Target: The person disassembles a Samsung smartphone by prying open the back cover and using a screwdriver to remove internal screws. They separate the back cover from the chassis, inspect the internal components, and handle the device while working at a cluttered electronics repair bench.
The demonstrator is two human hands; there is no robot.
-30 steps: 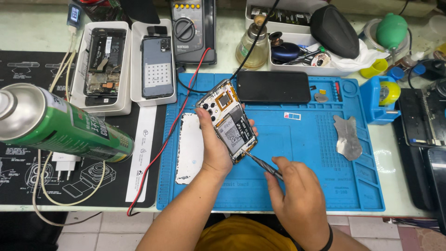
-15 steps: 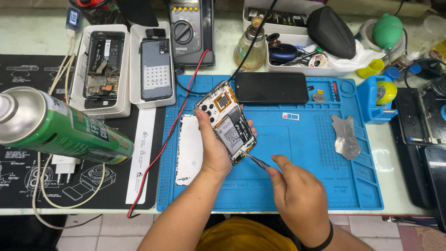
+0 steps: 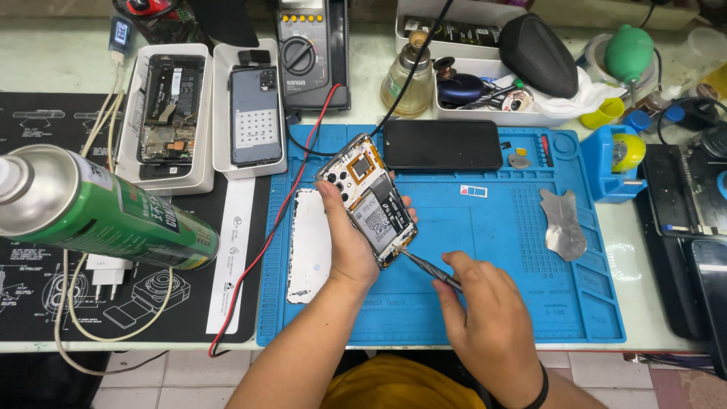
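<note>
My left hand (image 3: 347, 241) grips an opened smartphone (image 3: 369, 199) with its back cover off, tilted above the blue work mat (image 3: 500, 295); its battery and circuit board face up. My right hand (image 3: 488, 326) holds thin metal tweezers (image 3: 425, 266), and their tip touches the lower end of the phone near the battery. A white back cover (image 3: 310, 246) lies flat on the mat just left of my left wrist.
A black phone (image 3: 442, 145) lies face down at the mat's top. A green spray can (image 3: 106, 216) looms at the left. Two white trays (image 3: 203, 113) hold phone parts, with a multimeter (image 3: 310, 53) and its red and black leads, a glass bottle (image 3: 410, 79), a metal pry tool (image 3: 564, 225) and a blue tape holder (image 3: 615, 159).
My hands and the phone stay in nearly the same place; the tweezers' tip has shifted slightly along the phone's lower end.
</note>
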